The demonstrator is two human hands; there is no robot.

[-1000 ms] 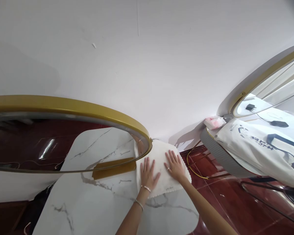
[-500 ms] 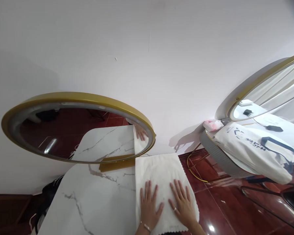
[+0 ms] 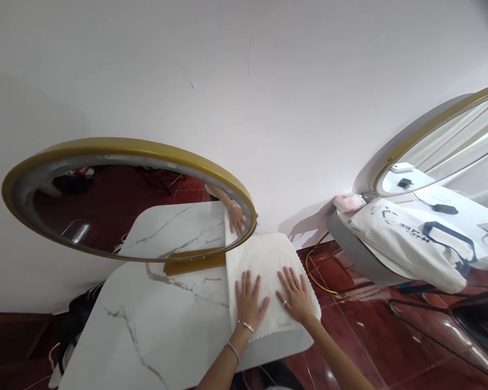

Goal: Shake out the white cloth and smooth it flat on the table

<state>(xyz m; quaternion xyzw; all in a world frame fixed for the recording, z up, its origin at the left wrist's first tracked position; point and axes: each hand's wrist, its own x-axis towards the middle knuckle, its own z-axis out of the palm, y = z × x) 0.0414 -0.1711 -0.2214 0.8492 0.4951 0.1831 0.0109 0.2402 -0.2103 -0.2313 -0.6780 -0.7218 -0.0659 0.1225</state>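
Note:
A white cloth (image 3: 264, 260) lies spread flat on the right end of a white marble-patterned table (image 3: 158, 319). My left hand (image 3: 249, 299) rests palm down on the cloth, fingers apart, with bracelets on the wrist. Just to its right, my right hand (image 3: 296, 295) lies flat on the same cloth, fingers spread, a ring on one finger. Both hands sit near the cloth's front edge. A gold-framed oval mirror (image 3: 126, 203) stands at the back of the table and reflects a hand on the cloth.
A second gold-framed mirror (image 3: 431, 146) stands at the right over another table holding a white printed bag (image 3: 415, 244) and a small pink-and-white pack (image 3: 347, 202). The floor (image 3: 370, 336) is glossy dark red tile. A white wall (image 3: 244, 81) is behind everything.
Both hands slid toward me along the cloth, then forward a little again, staying flat on it. The view shifted, so the whole left mirror now shows.

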